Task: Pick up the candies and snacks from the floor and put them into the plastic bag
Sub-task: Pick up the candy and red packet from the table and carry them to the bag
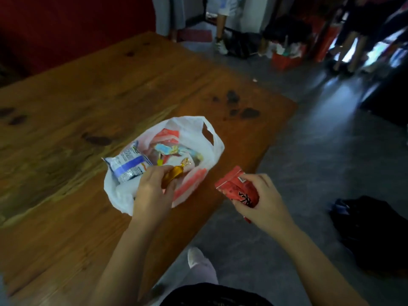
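Observation:
A white plastic bag [212, 149] lies open on the wooden table [77, 102], holding several wrapped snacks, among them a blue and white packet [128, 164] sticking out on the left. My left hand [152, 191] hovers over the bag's near edge and pinches a gold-wrapped candy [174, 174]. To the right of the bag, over the table's edge, my right hand [262, 202] grips a red snack packet [237, 186] with dark lettering.
A grey floor [320, 164] runs along the right of the table. A dark bag [375, 235] lies on it at the right. People's legs, a red basket [284, 60] and dark bags stand at the back. My shoe [195, 256] shows below.

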